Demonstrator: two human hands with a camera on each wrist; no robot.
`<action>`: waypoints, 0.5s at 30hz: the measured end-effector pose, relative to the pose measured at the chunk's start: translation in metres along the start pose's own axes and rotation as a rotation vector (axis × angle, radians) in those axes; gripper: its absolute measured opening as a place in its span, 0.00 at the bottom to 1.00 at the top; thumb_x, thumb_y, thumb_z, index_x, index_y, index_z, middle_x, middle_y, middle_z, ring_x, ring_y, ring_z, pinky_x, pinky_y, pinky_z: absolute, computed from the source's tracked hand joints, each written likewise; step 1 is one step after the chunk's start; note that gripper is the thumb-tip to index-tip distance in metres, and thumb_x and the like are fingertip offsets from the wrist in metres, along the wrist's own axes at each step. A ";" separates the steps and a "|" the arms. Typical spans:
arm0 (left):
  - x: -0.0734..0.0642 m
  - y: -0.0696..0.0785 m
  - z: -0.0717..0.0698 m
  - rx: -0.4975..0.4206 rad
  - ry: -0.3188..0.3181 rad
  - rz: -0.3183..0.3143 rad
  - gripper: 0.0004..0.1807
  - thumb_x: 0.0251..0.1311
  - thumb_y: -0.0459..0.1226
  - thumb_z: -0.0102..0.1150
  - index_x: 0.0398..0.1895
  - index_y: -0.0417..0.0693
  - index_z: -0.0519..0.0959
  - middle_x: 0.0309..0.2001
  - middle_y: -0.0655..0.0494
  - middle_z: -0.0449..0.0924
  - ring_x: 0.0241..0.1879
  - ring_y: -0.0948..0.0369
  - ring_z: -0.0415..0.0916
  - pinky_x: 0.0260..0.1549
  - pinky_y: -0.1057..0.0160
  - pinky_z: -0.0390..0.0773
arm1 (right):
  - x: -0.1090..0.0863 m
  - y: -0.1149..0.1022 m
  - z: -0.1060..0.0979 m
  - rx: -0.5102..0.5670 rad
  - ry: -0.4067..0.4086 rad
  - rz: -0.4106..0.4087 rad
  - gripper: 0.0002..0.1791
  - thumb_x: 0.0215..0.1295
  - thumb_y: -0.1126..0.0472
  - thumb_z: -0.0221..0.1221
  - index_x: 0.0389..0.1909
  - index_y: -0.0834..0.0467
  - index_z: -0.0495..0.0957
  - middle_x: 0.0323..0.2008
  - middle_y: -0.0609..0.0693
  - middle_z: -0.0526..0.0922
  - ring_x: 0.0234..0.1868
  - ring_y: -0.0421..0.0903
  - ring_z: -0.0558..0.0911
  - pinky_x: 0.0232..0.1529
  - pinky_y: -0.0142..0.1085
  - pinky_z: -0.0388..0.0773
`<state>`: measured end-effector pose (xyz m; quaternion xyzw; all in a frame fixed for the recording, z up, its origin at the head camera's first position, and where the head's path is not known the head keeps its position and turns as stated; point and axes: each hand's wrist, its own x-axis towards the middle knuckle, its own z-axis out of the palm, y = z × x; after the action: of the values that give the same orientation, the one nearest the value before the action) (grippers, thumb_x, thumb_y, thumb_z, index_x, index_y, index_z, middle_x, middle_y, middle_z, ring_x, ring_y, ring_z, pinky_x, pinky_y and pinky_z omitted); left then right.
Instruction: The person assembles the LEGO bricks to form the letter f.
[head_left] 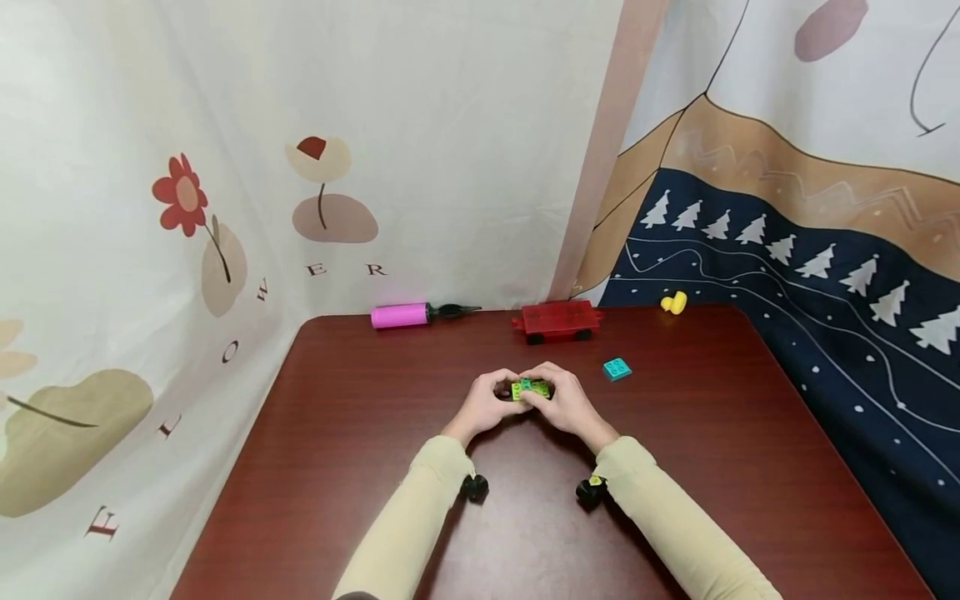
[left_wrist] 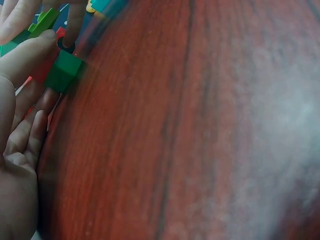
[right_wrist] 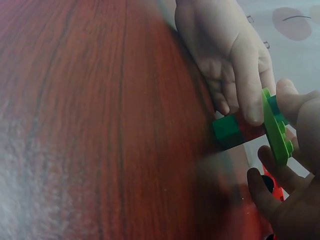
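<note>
Both hands meet above the table around a small stack of toy building bricks (head_left: 530, 389). In the right wrist view it has a dark green brick (right_wrist: 227, 131) at one end, a red brick (right_wrist: 251, 131), a lime-green studded plate (right_wrist: 276, 131) and a green piece (right_wrist: 276, 107) beyond it. My left hand (head_left: 485, 405) grips the stack, its thumb lying on the red brick. From the other side my right hand (head_left: 563, 401) pinches the stack, its thumb at the green piece. Part of the stack is hidden behind the fingers.
Behind the hands stands a red toy wagon base (head_left: 558, 320) with black wheels. A turquoise brick (head_left: 617, 368) lies to the right, and a small yellow toy (head_left: 674, 302) sits at the back edge. A pink hand pump (head_left: 401, 315) lies back left on the brown table (head_left: 360, 467).
</note>
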<state>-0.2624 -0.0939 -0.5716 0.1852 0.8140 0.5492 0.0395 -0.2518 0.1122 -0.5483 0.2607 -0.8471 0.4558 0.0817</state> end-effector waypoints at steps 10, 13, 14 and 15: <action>0.000 0.000 0.000 0.016 0.000 -0.011 0.18 0.56 0.37 0.80 0.50 0.50 0.86 0.47 0.55 0.88 0.44 0.62 0.83 0.48 0.61 0.82 | 0.000 -0.001 0.001 0.054 0.001 0.054 0.16 0.66 0.59 0.73 0.53 0.56 0.88 0.49 0.50 0.87 0.46 0.46 0.84 0.44 0.36 0.80; 0.000 -0.001 0.000 0.022 -0.006 -0.007 0.18 0.57 0.37 0.80 0.50 0.49 0.86 0.48 0.54 0.88 0.45 0.61 0.84 0.49 0.60 0.82 | -0.001 -0.003 0.001 0.055 -0.001 0.081 0.16 0.66 0.59 0.73 0.54 0.55 0.88 0.49 0.50 0.87 0.46 0.47 0.84 0.44 0.36 0.80; 0.000 0.000 0.000 0.024 -0.007 -0.007 0.18 0.57 0.38 0.80 0.50 0.49 0.85 0.48 0.54 0.88 0.46 0.61 0.84 0.49 0.60 0.82 | -0.001 -0.003 0.000 0.050 -0.002 0.090 0.16 0.66 0.59 0.73 0.54 0.55 0.88 0.49 0.50 0.87 0.46 0.46 0.84 0.44 0.37 0.80; -0.001 0.000 0.001 0.026 -0.008 -0.007 0.18 0.58 0.38 0.80 0.50 0.49 0.85 0.49 0.54 0.87 0.46 0.61 0.84 0.49 0.61 0.82 | -0.002 -0.004 0.000 0.045 -0.004 0.101 0.16 0.66 0.59 0.73 0.54 0.54 0.88 0.49 0.50 0.87 0.47 0.46 0.84 0.45 0.38 0.80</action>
<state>-0.2617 -0.0934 -0.5722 0.1853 0.8215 0.5376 0.0424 -0.2485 0.1112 -0.5461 0.2202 -0.8490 0.4775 0.0509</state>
